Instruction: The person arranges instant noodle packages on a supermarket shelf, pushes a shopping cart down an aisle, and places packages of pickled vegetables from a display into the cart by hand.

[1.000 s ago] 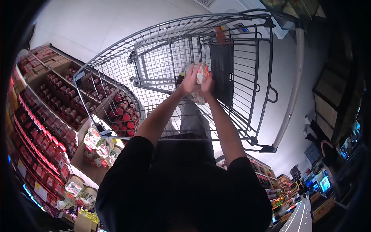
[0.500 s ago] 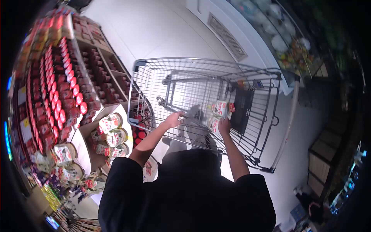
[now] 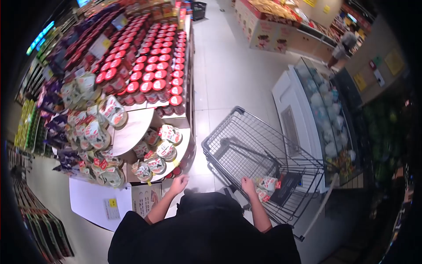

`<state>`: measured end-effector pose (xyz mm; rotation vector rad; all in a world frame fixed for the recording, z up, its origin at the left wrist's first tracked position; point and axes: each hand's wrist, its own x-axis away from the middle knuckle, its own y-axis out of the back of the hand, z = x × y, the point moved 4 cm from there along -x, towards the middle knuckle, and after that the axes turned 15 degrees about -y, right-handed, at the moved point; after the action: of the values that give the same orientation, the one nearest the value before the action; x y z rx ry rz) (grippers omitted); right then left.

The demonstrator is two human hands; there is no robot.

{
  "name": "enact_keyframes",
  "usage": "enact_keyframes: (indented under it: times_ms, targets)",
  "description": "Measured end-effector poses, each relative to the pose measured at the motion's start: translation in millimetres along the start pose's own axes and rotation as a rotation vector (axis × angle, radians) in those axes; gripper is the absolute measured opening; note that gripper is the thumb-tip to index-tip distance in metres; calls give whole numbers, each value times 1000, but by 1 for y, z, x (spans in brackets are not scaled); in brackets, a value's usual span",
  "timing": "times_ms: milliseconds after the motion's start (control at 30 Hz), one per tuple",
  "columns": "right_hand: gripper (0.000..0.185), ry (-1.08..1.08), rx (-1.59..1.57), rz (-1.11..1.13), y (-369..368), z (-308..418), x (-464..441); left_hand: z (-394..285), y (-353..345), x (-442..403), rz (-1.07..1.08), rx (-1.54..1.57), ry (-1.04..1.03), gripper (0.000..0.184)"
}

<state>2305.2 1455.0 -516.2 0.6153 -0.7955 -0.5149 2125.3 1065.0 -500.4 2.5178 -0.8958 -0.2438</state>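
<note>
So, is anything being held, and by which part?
Nothing shows in the left hand. The right hand is at the grey wire shopping cart; whether it grips anything cannot be told.

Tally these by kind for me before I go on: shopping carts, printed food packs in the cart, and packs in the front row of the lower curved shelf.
Shopping cart: 1
Printed food packs in the cart: 2
Front-row packs on the lower curved shelf: 4
Total: 7
Packs behind that row are partly hidden, so not counted.
</note>
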Motion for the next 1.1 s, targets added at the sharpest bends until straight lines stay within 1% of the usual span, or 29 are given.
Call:
enact_keyframes:
  times_ms: [33,67,100,167,233,267,300,333,367,433,467,533,567,633,767,833,900,933,1000,1033,1100]
  targets:
    - [40,1,11,-20,-2,17,9,25,8,37,-3,-19,85,28]
    - [42,-4,16,-37,-7,26,17,23,22,69,-34,-22,148,27]
    - [40,14,26,-57,-11,29,20,54,27,107,-78,-5,194,27]
    - [42,-24,-27,-126,-14,35,33,107,32,184,-278,-32,323,28]
    - [42,-7,-41,-205,-14,25,38,135,28,251,-409,-2,594,28]
    - [42,10,-60,-224,-15,28,37,156,18,285,-407,-52,653,27]
    - [45,-87,-118,-165,-3,48,58,171,12,306,-408,-104,714,26]
    - [50,-186,-173,-101,13,79,91,154,20,314,-434,-92,715,26]
    - [50,-159,-163,-98,3,69,78,149,22,322,-442,-78,727,26]
    - [54,-74,-35,-283,-12,34,57,142,31,330,-454,-57,743,26]
    - [54,-51,-38,-287,-14,41,59,140,37,329,-457,-48,745,26]
    - [53,-130,18,-342,-14,40,69,151,35,331,-449,-29,751,26]
    - [53,-115,14,-351,-19,41,70,159,33,329,-444,-20,750,26]
    - [57,-89,128,-466,-27,41,74,172,33,322,-429,-8,750,26]
    - [63,-86,166,-459,-39,50,74,198,30,323,-386,1,783,25]
    - [62,-81,123,-428,-41,52,70,208,35,317,-380,-8,798,25]
    - [61,-72,88,-410,-32,58,58,217,26,302,-1022,673,859,25]
    - [60,-49,65,-431,-29,58,54,211,29,292,-1026,675,862,25]
    - [60,-17,46,-435,-28,46,40,202,33,277,-892,703,908,25]
    - [60,-6,65,-450,-25,47,32,191,34,263,-913,703,911,25]
    - [60,21,86,-434,-27,57,19,171,39,241,-653,385,802,25]
